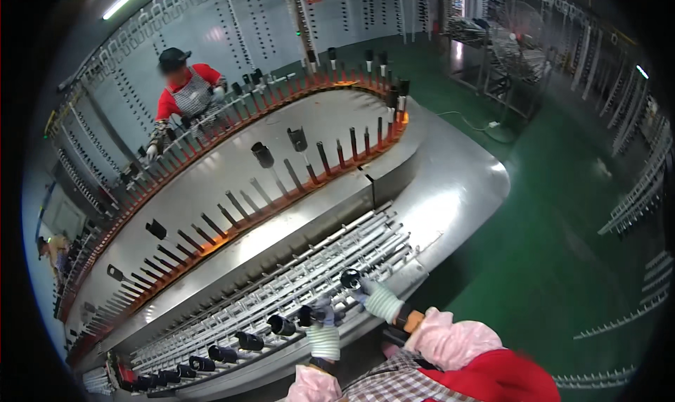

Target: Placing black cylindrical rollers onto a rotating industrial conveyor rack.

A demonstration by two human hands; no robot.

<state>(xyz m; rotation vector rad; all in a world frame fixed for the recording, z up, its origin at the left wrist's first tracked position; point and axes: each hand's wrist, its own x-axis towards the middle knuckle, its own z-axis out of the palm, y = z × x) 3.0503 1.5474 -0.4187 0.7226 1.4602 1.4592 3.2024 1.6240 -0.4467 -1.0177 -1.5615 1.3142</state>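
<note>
The person's own forearms are cut off by the lower edge, and pink sleeve covers hide the arms above the glove cuffs. The left hand (322, 313) is gloved and blurred; its fingers merge with the dark tube (305, 315) beside it, so whether it grips cannot be told. The right hand (370, 294) covers part of another dark tube (350, 279); the grip there is also unclear. The row of dark tubes (211, 353) runs into shadow at the near left and blurs. The co-worker (184, 89) at the far left stands half hidden behind the conveyor pins (232, 110). Racks (633, 191) on the right fade into the dark rim.
</note>
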